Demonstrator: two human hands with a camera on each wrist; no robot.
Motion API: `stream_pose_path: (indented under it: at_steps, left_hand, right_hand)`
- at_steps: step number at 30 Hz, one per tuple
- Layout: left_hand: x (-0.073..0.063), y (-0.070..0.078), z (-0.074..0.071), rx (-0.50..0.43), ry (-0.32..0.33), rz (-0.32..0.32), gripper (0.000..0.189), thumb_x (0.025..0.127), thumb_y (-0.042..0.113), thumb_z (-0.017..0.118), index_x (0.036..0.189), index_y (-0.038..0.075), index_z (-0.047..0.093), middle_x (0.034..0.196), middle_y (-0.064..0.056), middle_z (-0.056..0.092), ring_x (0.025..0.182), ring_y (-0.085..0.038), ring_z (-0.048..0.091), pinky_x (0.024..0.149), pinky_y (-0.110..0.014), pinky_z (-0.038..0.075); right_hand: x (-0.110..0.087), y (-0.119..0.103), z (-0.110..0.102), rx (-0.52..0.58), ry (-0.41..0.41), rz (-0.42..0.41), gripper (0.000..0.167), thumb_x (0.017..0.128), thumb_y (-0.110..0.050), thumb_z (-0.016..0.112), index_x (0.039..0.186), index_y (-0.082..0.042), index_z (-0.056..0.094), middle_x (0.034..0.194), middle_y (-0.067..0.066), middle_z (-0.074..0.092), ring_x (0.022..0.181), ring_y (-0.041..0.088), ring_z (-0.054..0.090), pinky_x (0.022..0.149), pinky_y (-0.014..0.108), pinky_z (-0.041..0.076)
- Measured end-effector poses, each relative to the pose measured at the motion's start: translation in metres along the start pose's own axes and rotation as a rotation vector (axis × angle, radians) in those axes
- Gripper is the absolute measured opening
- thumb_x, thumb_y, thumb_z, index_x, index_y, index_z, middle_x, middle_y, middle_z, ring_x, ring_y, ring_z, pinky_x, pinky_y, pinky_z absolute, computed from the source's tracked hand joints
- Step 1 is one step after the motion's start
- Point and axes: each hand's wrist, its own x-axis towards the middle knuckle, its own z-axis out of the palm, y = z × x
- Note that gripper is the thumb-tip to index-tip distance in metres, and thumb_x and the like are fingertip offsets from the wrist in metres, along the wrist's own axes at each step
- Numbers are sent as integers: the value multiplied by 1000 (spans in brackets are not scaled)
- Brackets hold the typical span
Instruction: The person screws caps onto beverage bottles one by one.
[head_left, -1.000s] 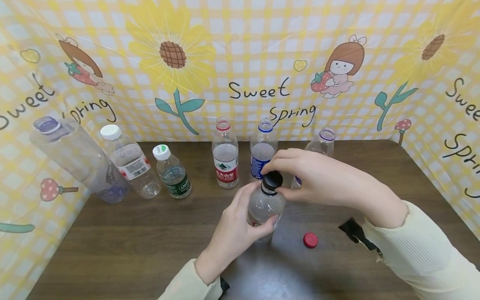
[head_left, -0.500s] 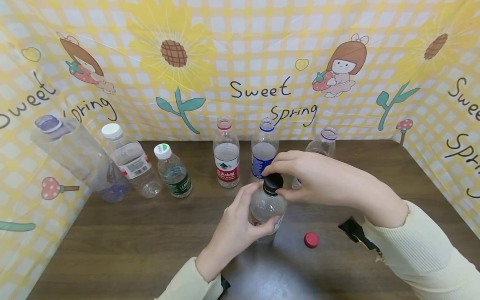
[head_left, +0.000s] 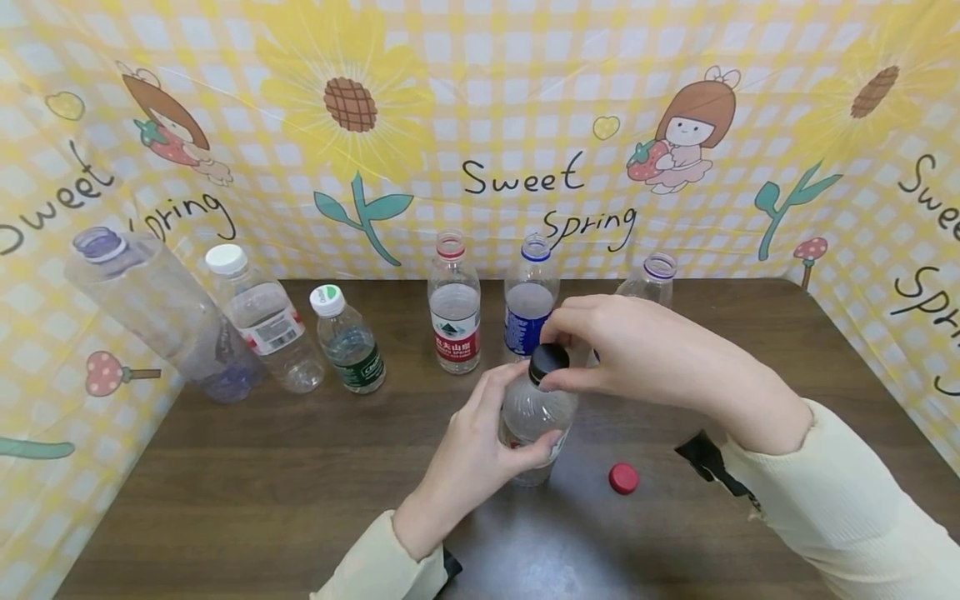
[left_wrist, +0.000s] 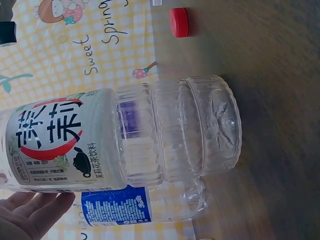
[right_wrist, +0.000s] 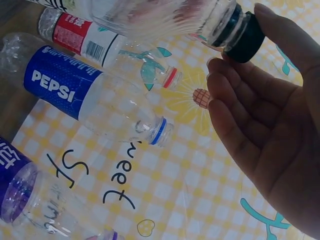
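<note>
My left hand point(head_left: 468, 442) grips a clear plastic bottle point(head_left: 536, 412) round its body, thumb in front. The bottle stands upright near the middle of the table, and its white label point(left_wrist: 55, 140) with large dark characters shows in the left wrist view. On its neck sits a black screw cap point(head_left: 550, 360). Above it, my right hand point(head_left: 637, 354) pinches this cap between thumb and fingertips. In the right wrist view the thumb and index fingertip touch the cap point(right_wrist: 245, 37) from two sides, and the other fingers curl loosely. A loose red cap point(head_left: 623, 478) lies right of the bottle.
Behind stand three uncapped bottles: one red-labelled point(head_left: 455, 333), one blue Pepsi point(head_left: 527, 317), one purple-labelled point(right_wrist: 15, 180) partly hidden by my right hand. At left are a small green-labelled bottle point(head_left: 351, 350), a white-capped bottle point(head_left: 270, 321) and a large uncapped bottle point(head_left: 165, 308).
My right thumb has swung leftward across the front of the black cap, and the fingers have shifted round behind it. The left hand keeps its grip on the bottle.
</note>
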Motion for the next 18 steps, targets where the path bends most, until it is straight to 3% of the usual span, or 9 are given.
stream_pose_path:
  at_steps: [5, 8, 13, 18]
  left_hand:
    - [1, 1, -1, -8, -11, -12, 69, 76, 25, 80, 133, 13, 43, 131, -5, 54, 115, -20, 60, 91, -36, 54]
    - [1, 2, -1, -11, -14, -11, 69, 76, 24, 80, 133, 14, 43, 130, -5, 55, 116, -20, 60, 92, -36, 54]
    - [1, 1, -1, -1, -2, 11, 70, 76, 25, 80, 133, 13, 43, 130, -5, 55, 116, -19, 60, 93, -36, 53]
    - [1, 0, 0, 11, 9, 17, 68, 75, 26, 80, 131, 11, 44, 127, -5, 55, 112, -18, 62, 90, -35, 55]
  right_hand:
    - [1, -1, -1, -17, -24, 102, 30, 77, -46, 76, 87, -21, 64, 79, -9, 59, 69, 5, 51, 61, 24, 44]
    - [-2, 1, -4, -29, -43, 127, 34, 74, -47, 77, 94, -22, 65, 86, -10, 62, 72, 5, 55, 63, 26, 47]
    - [-7, 7, -8, 44, -78, -14, 41, 81, -18, 76, 119, -19, 63, 115, -8, 64, 100, 10, 61, 84, 33, 52]
    - [-6, 7, -7, 109, -115, -107, 51, 83, 8, 60, 127, -19, 60, 127, -6, 61, 122, 16, 55, 97, 40, 48]
